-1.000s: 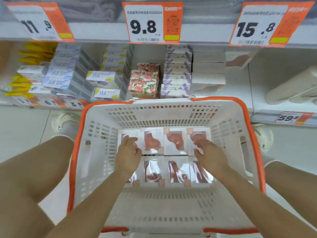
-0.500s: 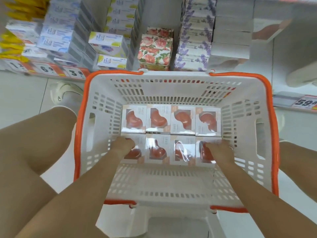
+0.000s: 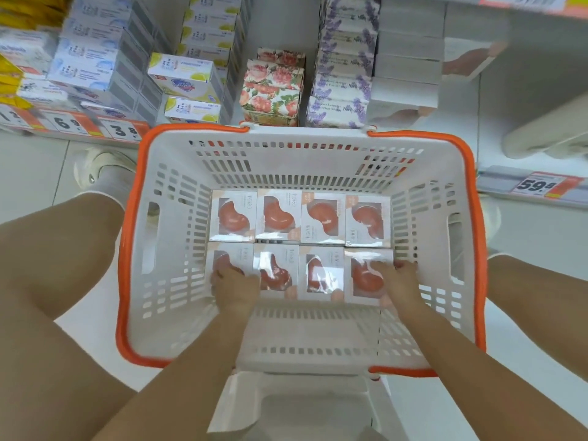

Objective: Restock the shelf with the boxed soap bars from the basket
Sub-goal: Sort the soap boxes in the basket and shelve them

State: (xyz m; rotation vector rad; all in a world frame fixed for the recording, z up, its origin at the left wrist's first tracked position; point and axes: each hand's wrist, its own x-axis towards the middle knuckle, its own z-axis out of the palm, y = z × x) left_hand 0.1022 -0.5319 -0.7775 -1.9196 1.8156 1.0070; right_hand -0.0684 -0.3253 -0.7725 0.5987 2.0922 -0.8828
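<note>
Reaching into the basket (image 3: pixel 471 218), I have both hands down on the near row of boxed soap bars (image 3: pixel 300 246), which lie flat in two rows of four on the basket floor. My left hand (image 3: pixel 234 289) covers the near-left box (image 3: pixel 230 261), fingers curled down over its window face. I cannot tell whether they have caught an edge or merely rest on top. My right hand (image 3: pixel 399 283) sits at the near-right box (image 3: pixel 366 278), fingers bent over its right and far edges, and that box looks slightly raised against its neighbours, so I judge it is gripped, or nearly so.

All eight boxes are in the basket, so I read this as the very start of the pickup: nothing has gone up yet. The shelf (image 3: pixel 458 100) lies just beyond the far rim, with an open gap right of the plain white boxes (image 3: pixel 407 65), where one matching windowed box (image 3: pixel 467 58) is standing.

Next I need a firm hold on each end box, probably thumb under one edge, since the glossy film looks slippery. Then a straight lift clear of the rim and forward to that gap.
</note>
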